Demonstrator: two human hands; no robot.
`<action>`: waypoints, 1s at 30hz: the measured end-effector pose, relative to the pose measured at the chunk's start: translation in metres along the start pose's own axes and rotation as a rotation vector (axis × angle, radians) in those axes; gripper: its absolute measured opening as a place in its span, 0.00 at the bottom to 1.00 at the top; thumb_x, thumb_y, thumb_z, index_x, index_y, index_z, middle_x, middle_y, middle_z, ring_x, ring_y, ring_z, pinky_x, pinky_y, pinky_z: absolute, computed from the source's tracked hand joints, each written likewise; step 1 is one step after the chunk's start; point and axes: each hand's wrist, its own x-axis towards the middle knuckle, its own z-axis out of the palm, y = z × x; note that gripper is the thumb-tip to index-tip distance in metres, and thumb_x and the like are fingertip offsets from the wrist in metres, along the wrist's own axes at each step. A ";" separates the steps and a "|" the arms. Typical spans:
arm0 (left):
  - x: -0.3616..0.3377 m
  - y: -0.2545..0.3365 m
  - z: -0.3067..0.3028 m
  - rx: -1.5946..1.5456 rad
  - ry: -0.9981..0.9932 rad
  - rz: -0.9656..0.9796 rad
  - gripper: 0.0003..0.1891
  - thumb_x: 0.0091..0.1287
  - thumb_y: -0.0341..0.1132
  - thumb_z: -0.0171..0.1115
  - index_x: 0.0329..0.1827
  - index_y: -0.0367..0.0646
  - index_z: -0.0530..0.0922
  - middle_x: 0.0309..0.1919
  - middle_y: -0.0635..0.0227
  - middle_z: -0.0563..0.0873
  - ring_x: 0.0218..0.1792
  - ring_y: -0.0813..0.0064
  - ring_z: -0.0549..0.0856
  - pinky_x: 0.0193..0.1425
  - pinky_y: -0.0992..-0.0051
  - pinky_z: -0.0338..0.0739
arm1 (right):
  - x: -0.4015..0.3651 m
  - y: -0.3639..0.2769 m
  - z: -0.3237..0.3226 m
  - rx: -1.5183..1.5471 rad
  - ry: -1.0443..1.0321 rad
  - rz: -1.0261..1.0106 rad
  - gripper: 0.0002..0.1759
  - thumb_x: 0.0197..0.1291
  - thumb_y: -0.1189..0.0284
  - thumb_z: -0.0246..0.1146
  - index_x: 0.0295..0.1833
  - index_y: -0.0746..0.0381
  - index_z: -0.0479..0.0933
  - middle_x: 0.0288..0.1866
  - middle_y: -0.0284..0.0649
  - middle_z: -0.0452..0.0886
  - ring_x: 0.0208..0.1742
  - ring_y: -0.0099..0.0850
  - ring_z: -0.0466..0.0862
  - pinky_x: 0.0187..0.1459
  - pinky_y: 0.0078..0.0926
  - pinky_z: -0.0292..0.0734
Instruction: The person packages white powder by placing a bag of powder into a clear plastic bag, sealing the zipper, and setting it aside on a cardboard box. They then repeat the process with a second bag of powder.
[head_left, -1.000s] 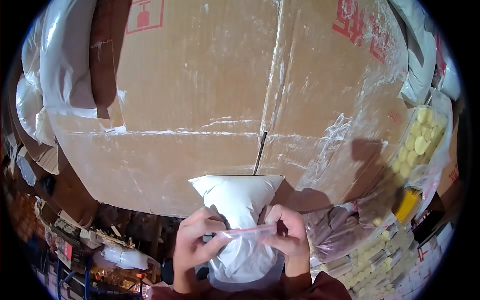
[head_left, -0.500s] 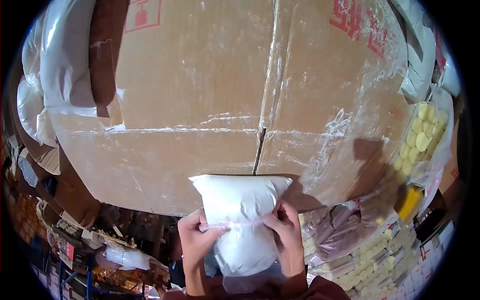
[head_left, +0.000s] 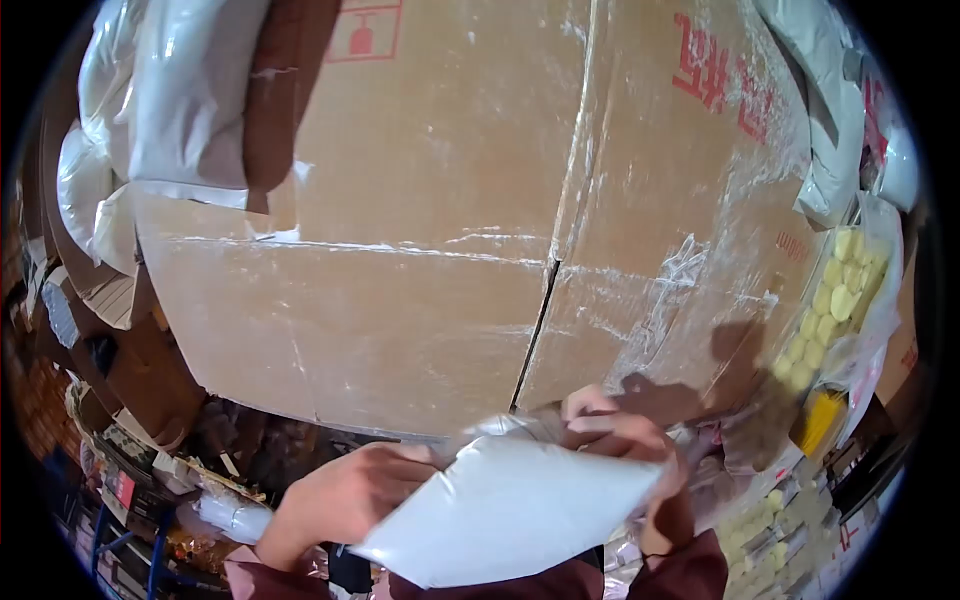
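Observation:
A clear plastic bag filled with white powder lies tilted across the bottom middle of the view, in front of a large cardboard box. My left hand grips the bag's lower left side. My right hand holds its upper right edge, fingers curled over the top. Both wrists show dark red sleeves.
The taped cardboard box with red print fills most of the view. White sacks are stacked at the upper left and upper right. A bag of pale yellow pieces hangs at the right. Cluttered shelves sit at the lower left.
The bag has swung from upright to tilted sideways and lower. My left hand moved down and left, my right hand up and right along the bag. The view shifted slightly.

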 end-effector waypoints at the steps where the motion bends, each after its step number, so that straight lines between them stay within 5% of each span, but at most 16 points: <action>1: 0.001 0.011 -0.007 0.244 -0.092 0.087 0.08 0.42 0.30 0.64 0.25 0.38 0.78 0.31 0.60 0.83 0.35 0.61 0.83 0.48 0.65 0.80 | 0.002 -0.019 -0.005 -0.224 -0.069 0.045 0.11 0.47 0.70 0.70 0.35 0.64 0.81 0.41 0.43 0.83 0.52 0.43 0.77 0.60 0.43 0.62; 3: -0.006 0.019 -0.009 0.675 -0.181 0.192 0.11 0.43 0.31 0.62 0.32 0.42 0.82 0.35 0.66 0.84 0.42 0.69 0.83 0.55 0.66 0.78 | -0.001 -0.043 0.000 -0.654 -0.084 0.156 0.10 0.48 0.68 0.65 0.35 0.62 0.82 0.41 0.35 0.82 0.58 0.37 0.71 0.59 0.43 0.61; 6: -0.015 0.027 -0.001 0.960 -0.132 0.222 0.12 0.47 0.31 0.64 0.37 0.46 0.82 0.43 0.69 0.85 0.53 0.74 0.81 0.61 0.59 0.73 | -0.013 -0.063 0.010 -1.136 -0.116 -0.006 0.10 0.46 0.70 0.63 0.36 0.61 0.82 0.42 0.34 0.81 0.55 0.37 0.72 0.58 0.41 0.62; 7: -0.026 0.022 0.008 1.085 -0.047 0.213 0.13 0.49 0.34 0.64 0.41 0.49 0.82 0.43 0.75 0.82 0.53 0.77 0.79 0.63 0.53 0.70 | -0.013 -0.069 0.014 -1.178 -0.145 -0.062 0.11 0.46 0.70 0.63 0.37 0.60 0.82 0.40 0.35 0.80 0.49 0.35 0.73 0.52 0.37 0.65; 11: -0.047 0.034 0.018 1.172 -0.063 0.283 0.09 0.56 0.30 0.60 0.40 0.50 0.80 0.42 0.81 0.76 0.50 0.74 0.74 0.56 0.60 0.78 | -0.034 -0.078 0.023 -1.312 -0.323 -0.278 0.11 0.47 0.70 0.62 0.37 0.61 0.82 0.35 0.36 0.77 0.30 0.29 0.72 0.30 0.26 0.68; 14: -0.061 0.057 0.026 1.367 0.038 0.467 0.10 0.53 0.28 0.62 0.37 0.53 0.77 0.42 0.82 0.76 0.45 0.71 0.75 0.53 0.66 0.80 | -0.053 -0.108 0.035 -1.440 -0.477 -0.351 0.11 0.46 0.69 0.61 0.34 0.65 0.79 0.38 0.37 0.79 0.30 0.28 0.74 0.31 0.23 0.68; 18: -0.069 0.031 0.032 1.203 0.089 0.371 0.13 0.49 0.30 0.63 0.38 0.52 0.77 0.47 0.78 0.79 0.50 0.67 0.77 0.53 0.68 0.79 | -0.056 -0.081 0.033 -1.433 -0.286 -0.533 0.09 0.46 0.74 0.62 0.34 0.66 0.77 0.39 0.37 0.80 0.36 0.29 0.78 0.38 0.29 0.76; 21: -0.053 -0.008 0.041 0.946 0.147 0.193 0.16 0.50 0.27 0.62 0.45 0.46 0.80 0.52 0.63 0.78 0.55 0.59 0.77 0.56 0.65 0.77 | -0.052 -0.029 0.025 -1.185 -0.072 -0.386 0.11 0.44 0.80 0.63 0.37 0.67 0.77 0.38 0.41 0.78 0.39 0.37 0.79 0.43 0.30 0.78; 24: -0.047 -0.024 0.068 0.633 0.552 0.099 0.13 0.52 0.23 0.64 0.42 0.36 0.78 0.44 0.54 0.76 0.50 0.57 0.79 0.53 0.66 0.77 | -0.055 -0.011 0.038 -0.921 0.108 -0.267 0.17 0.42 0.81 0.64 0.42 0.68 0.75 0.39 0.47 0.78 0.44 0.46 0.80 0.45 0.34 0.77; 26: -0.047 -0.017 0.078 0.445 0.701 -0.003 0.13 0.50 0.25 0.63 0.41 0.35 0.77 0.38 0.55 0.75 0.45 0.56 0.80 0.50 0.70 0.76 | -0.053 -0.015 0.067 -0.809 0.431 -0.149 0.15 0.43 0.80 0.62 0.41 0.70 0.75 0.38 0.49 0.79 0.41 0.48 0.81 0.44 0.34 0.78; 30: -0.037 -0.027 0.104 -0.241 0.954 -0.040 0.12 0.60 0.23 0.55 0.47 0.31 0.76 0.45 0.63 0.81 0.46 0.76 0.80 0.52 0.77 0.73 | -0.043 0.001 0.102 -0.533 0.908 -0.030 0.12 0.52 0.80 0.61 0.44 0.69 0.75 0.38 0.47 0.81 0.41 0.36 0.84 0.44 0.28 0.77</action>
